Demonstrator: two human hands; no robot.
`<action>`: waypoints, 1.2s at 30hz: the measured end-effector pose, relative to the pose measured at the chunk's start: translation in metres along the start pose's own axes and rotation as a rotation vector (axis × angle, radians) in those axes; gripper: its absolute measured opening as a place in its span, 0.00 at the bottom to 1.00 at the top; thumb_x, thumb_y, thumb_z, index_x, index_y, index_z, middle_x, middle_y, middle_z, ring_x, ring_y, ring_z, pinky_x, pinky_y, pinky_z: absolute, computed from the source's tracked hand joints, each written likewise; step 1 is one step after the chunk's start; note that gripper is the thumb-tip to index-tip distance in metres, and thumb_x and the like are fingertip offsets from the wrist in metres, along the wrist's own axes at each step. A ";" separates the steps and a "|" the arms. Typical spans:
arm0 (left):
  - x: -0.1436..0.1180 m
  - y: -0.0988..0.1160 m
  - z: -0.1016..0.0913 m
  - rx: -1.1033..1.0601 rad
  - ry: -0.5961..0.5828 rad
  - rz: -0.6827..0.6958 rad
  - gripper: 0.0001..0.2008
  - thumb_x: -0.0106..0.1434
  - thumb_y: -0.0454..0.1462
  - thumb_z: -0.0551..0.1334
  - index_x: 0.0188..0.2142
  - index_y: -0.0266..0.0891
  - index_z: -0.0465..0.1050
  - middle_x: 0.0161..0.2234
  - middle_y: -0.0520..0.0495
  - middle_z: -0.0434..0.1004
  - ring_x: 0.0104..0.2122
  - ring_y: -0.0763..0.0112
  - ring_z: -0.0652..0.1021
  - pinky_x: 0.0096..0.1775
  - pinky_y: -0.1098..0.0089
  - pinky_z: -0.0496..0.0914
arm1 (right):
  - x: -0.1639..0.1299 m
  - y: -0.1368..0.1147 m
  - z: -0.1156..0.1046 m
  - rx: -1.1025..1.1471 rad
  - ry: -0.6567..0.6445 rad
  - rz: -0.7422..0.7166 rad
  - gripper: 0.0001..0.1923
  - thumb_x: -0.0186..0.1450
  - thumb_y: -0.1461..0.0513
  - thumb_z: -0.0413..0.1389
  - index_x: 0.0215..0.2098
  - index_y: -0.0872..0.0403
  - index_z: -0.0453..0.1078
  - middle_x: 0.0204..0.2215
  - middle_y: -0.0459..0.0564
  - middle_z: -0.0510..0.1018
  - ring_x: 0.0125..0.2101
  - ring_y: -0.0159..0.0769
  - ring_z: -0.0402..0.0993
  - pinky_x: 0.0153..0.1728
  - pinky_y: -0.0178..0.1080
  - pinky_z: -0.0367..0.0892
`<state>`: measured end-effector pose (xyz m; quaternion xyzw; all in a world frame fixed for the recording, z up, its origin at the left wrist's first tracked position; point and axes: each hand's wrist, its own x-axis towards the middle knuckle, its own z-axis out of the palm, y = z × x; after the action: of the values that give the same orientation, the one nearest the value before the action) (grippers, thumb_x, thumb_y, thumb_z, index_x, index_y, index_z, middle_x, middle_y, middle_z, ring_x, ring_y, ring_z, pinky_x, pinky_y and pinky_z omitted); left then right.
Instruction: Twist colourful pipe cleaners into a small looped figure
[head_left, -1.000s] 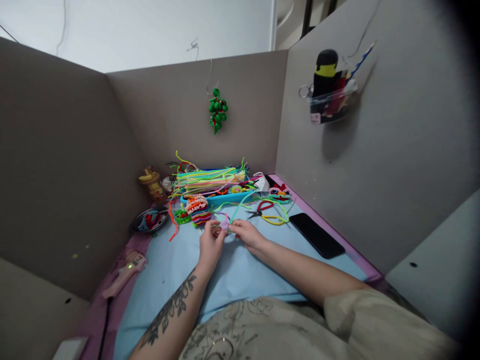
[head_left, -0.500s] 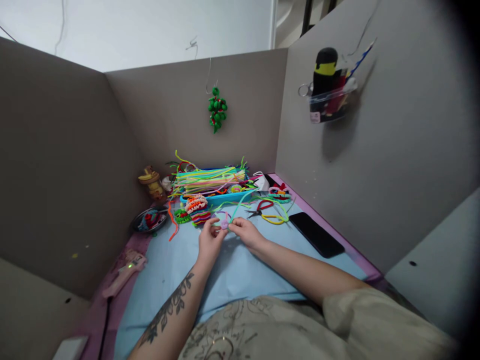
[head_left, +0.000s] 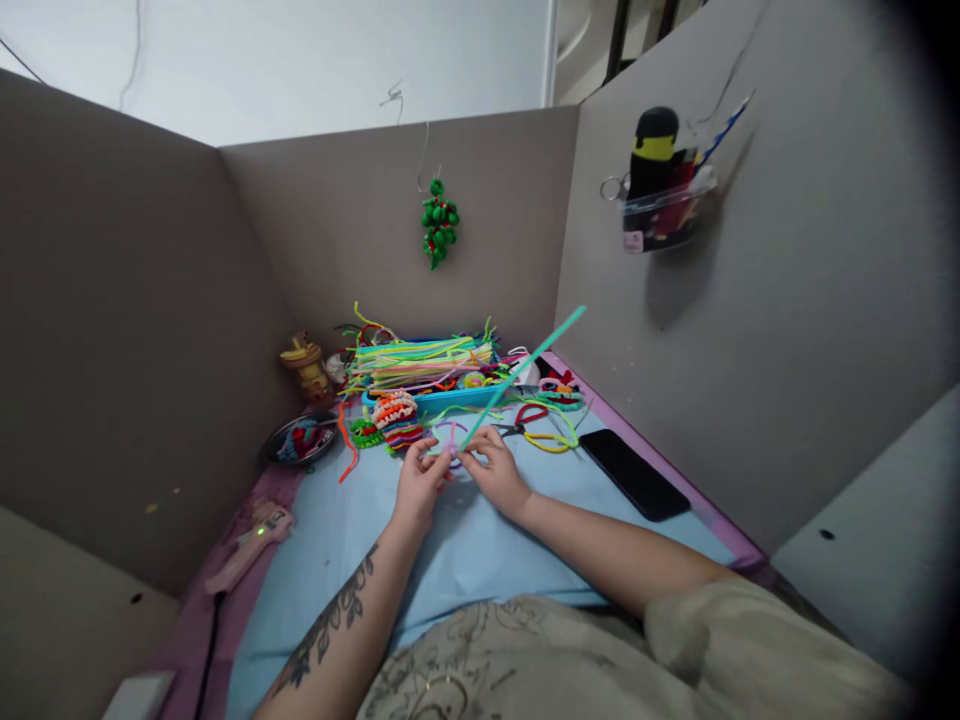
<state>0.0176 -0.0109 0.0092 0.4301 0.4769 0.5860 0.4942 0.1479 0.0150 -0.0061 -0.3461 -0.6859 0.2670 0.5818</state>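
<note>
My left hand (head_left: 421, 478) pinches a small piece of bent purple and pink pipe cleaner (head_left: 452, 434) between thumb and fingers. Close beside it, my right hand (head_left: 495, 474) is closed on the lower end of a straight teal pipe cleaner (head_left: 525, 364), which slants up to the right. The fingertips of both hands nearly meet, so where the two pieces join is hidden. Just beyond the right hand lie pliers (head_left: 545, 437) with one red and one yellow handle.
A blue tray (head_left: 450, 400) heaped with coloured pipe cleaners (head_left: 420, 362) stands at the back. Finished woven pieces (head_left: 397, 418) lie before it. A black phone (head_left: 634, 475) is at right; a pink glue gun (head_left: 251, 546) and a dark bowl (head_left: 330, 440) are at left. Grey partitions (head_left: 375, 220) enclose the table.
The teal pipe cleaner has swung up and now stretches longer toward the upper right. My hands stay nearly in place, and the view has tilted slightly.
</note>
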 end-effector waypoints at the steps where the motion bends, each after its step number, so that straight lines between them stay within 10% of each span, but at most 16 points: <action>1: -0.001 0.000 0.000 0.002 -0.002 -0.006 0.26 0.44 0.47 0.67 0.39 0.39 0.60 0.24 0.54 0.71 0.18 0.79 0.70 0.17 0.80 0.55 | 0.000 0.000 -0.001 -0.025 -0.006 -0.035 0.05 0.59 0.61 0.53 0.27 0.52 0.70 0.31 0.48 0.64 0.35 0.35 0.64 0.39 0.39 0.60; 36: -0.003 0.002 0.003 0.087 0.092 0.083 0.27 0.48 0.44 0.66 0.45 0.34 0.63 0.24 0.49 0.76 0.20 0.73 0.75 0.22 0.76 0.65 | 0.000 0.000 -0.003 -0.706 -0.073 -0.506 0.10 0.62 0.63 0.50 0.24 0.54 0.68 0.25 0.50 0.70 0.32 0.37 0.61 0.34 0.39 0.58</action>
<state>0.0210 -0.0140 0.0120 0.4432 0.5058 0.6037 0.4281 0.1506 0.0150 -0.0053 -0.3353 -0.8184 -0.1227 0.4502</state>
